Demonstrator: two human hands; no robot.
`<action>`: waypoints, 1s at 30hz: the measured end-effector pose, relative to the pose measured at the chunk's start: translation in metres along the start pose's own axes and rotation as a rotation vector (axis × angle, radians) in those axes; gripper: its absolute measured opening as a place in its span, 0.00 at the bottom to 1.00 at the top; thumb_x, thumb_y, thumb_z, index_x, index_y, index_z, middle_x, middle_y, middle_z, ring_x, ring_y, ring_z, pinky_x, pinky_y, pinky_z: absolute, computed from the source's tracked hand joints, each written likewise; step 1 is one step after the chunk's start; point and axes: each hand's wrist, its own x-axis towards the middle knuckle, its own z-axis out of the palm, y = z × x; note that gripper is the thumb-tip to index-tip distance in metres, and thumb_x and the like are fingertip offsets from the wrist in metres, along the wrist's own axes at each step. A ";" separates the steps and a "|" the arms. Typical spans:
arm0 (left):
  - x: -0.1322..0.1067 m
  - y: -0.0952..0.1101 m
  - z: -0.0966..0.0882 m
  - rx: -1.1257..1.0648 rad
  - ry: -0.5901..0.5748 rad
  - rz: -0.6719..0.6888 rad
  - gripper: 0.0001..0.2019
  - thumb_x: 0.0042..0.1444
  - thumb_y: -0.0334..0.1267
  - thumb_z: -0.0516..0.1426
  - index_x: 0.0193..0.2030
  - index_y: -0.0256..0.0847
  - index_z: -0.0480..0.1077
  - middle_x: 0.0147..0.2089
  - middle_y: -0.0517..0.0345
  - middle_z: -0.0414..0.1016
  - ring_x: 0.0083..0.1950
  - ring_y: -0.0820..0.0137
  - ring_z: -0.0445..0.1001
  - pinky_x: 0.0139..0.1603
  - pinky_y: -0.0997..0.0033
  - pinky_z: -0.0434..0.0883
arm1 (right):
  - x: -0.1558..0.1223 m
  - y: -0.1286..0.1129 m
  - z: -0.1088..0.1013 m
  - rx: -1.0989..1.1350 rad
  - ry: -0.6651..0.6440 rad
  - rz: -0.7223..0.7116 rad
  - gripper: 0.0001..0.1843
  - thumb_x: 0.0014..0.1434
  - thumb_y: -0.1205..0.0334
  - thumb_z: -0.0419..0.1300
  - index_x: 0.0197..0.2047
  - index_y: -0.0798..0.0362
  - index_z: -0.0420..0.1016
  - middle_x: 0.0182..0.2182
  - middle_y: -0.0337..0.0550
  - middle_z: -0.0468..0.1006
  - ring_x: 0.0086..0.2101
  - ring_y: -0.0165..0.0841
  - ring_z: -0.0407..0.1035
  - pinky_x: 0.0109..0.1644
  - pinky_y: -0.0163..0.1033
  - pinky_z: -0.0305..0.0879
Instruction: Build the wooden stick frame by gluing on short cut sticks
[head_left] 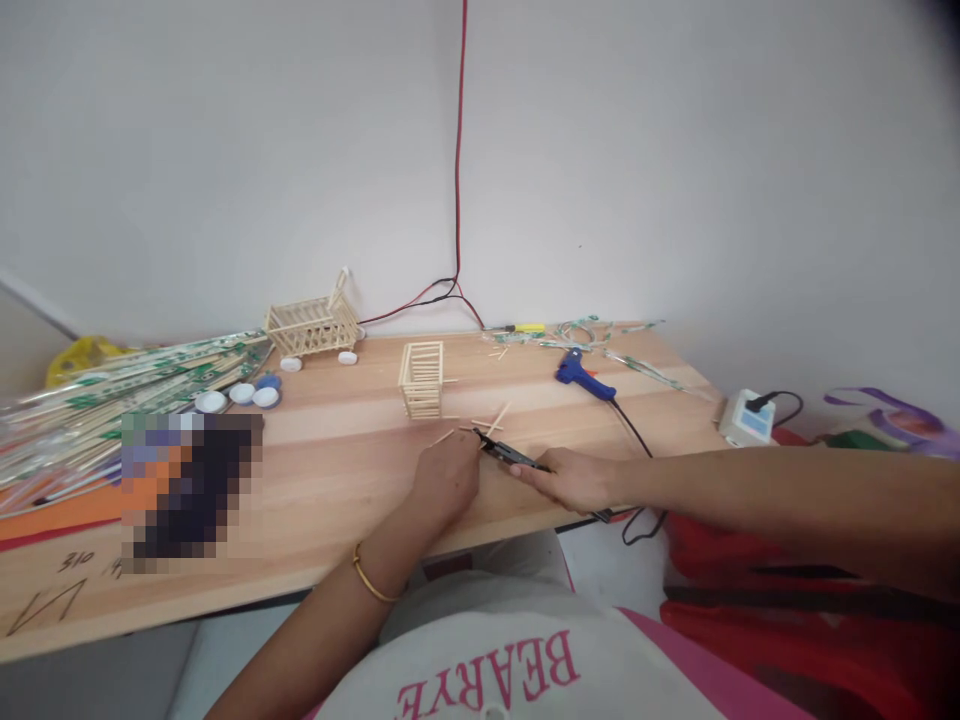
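Between two hands (pixel 448 478) (pixel 574 480), one cutter (pixel 514 457)

Shirt (pixel 525 670): pink capitals "BEARYE", upside down to the camera and cut off by the lower edge.
Table (pixel 337 490): "310" handwritten in dark pen near the left front edge. The scrawl beside it is partly blurred out and unreadable. A drawn zigzag line sits below.
Wrappers (pixel 150 375): green print, too small to read.

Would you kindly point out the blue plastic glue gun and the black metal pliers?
Blue plastic glue gun (pixel 577 375): head view, on its body.
Black metal pliers (pixel 514 457): head view, mid-length, ahead of the right hand.
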 end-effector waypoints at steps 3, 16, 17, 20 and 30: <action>0.001 -0.003 -0.001 -0.010 -0.001 0.012 0.12 0.63 0.32 0.43 0.44 0.39 0.66 0.45 0.49 0.74 0.45 0.63 0.73 0.42 0.66 0.67 | 0.001 0.000 -0.002 0.016 0.003 -0.003 0.38 0.53 0.25 0.41 0.29 0.54 0.66 0.18 0.41 0.69 0.19 0.30 0.63 0.23 0.34 0.55; -0.010 -0.025 -0.016 -0.104 0.176 -0.050 0.16 0.63 0.35 0.45 0.48 0.41 0.72 0.47 0.51 0.75 0.50 0.65 0.71 0.53 0.65 0.66 | 0.002 0.020 0.009 0.268 -0.015 -0.107 0.36 0.54 0.25 0.39 0.22 0.52 0.58 0.14 0.35 0.61 0.16 0.26 0.58 0.20 0.32 0.57; -0.011 -0.029 -0.018 -0.097 0.202 -0.078 0.16 0.62 0.34 0.46 0.50 0.43 0.72 0.49 0.52 0.74 0.52 0.65 0.70 0.54 0.65 0.66 | 0.001 0.021 0.009 0.253 0.012 -0.111 0.36 0.54 0.26 0.39 0.22 0.53 0.59 0.15 0.36 0.62 0.16 0.26 0.58 0.21 0.32 0.56; -0.012 -0.038 -0.023 -0.031 0.180 -0.120 0.18 0.60 0.29 0.46 0.52 0.44 0.71 0.52 0.52 0.72 0.56 0.66 0.68 0.56 0.67 0.64 | -0.003 0.019 0.008 0.193 0.109 -0.123 0.36 0.56 0.27 0.39 0.24 0.53 0.60 0.17 0.37 0.64 0.18 0.27 0.59 0.22 0.32 0.55; -0.017 -0.011 -0.036 -0.179 0.339 -0.218 0.15 0.64 0.39 0.45 0.42 0.39 0.72 0.41 0.52 0.74 0.46 0.65 0.72 0.49 0.66 0.66 | -0.007 0.007 0.002 0.259 0.131 -0.189 0.33 0.55 0.29 0.44 0.23 0.53 0.60 0.18 0.37 0.63 0.19 0.27 0.59 0.22 0.32 0.52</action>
